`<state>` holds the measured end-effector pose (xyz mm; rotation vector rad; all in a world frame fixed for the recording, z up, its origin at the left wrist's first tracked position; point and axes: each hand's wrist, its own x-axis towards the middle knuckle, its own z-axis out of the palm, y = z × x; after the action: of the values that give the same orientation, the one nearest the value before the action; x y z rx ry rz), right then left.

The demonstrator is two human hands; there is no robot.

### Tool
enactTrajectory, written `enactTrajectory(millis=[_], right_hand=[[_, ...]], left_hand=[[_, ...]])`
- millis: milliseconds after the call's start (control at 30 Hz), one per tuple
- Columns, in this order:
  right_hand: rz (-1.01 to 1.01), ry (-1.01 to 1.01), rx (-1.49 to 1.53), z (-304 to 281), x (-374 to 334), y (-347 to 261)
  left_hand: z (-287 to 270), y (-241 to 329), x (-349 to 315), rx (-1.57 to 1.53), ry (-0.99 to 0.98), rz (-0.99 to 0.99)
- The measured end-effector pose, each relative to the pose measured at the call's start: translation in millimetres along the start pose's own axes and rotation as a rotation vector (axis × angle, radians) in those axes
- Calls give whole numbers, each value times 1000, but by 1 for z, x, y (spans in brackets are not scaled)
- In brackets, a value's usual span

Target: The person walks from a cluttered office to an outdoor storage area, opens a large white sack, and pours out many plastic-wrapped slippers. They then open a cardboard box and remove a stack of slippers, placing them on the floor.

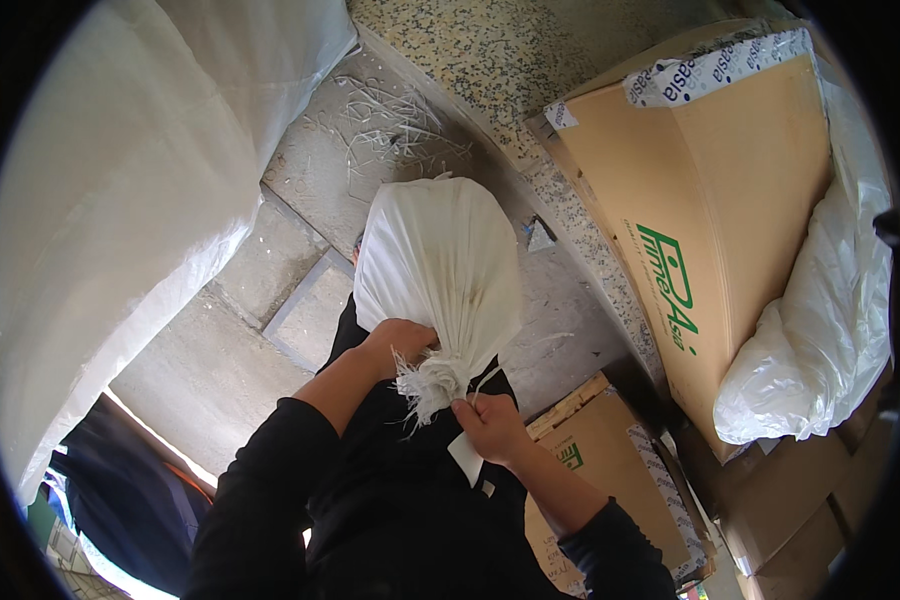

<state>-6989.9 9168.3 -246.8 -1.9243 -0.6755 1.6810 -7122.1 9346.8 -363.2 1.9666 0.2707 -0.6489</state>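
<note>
Grey stone paving slabs (pixel 210 350) are making up the floor, and a speckled tan terrazzo ledge (pixel 460 50) is running along its far right side. Loose, thin white strands (pixel 395 120) are lying scattered on the slabs near the ledge. Broad, translucent white plastic sheeting (pixel 110 200) is hanging over the left side, and dark blue cloth (pixel 120 490) is showing below it. On the right, a large brown cardboard carton with green printing (pixel 760 150) is leaning at an angle, with a crumpled white plastic bundle (pixel 800 340) resting against it. Another brown carton, smaller in view (pixel 610 460), is sitting lower down, beside the person's right forearm.

At the centre, a full, rounded white woven sack (pixel 440 250) is standing in front of the person, its neck turned toward the dark-clothed body. Its bunched, frayed white mouth (pixel 432 385) is sitting between the two hands. The left hand (pixel 400 347) is curling its fingers closed around the sack's gathered neck, just above the frayed end. The right hand (pixel 490 427) is pressing thumb and fingers together beside that end, apparently pinching a narrow white strip (pixel 487 378), though the fingertips are partly hidden. Below this hand, a flat white flap (pixel 465 458) is hanging against the dark clothing.
</note>
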Motion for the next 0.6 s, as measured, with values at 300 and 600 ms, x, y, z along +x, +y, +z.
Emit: enactTrajectory(millis=[300,600], right_hand=[[-2,-47,-283,26,23,-3],[-131,-110,-113,55,38,19]], left_hand=[[-15,17,-40,-429,259,12],[-35,5,-37,-255,-230,-446]])
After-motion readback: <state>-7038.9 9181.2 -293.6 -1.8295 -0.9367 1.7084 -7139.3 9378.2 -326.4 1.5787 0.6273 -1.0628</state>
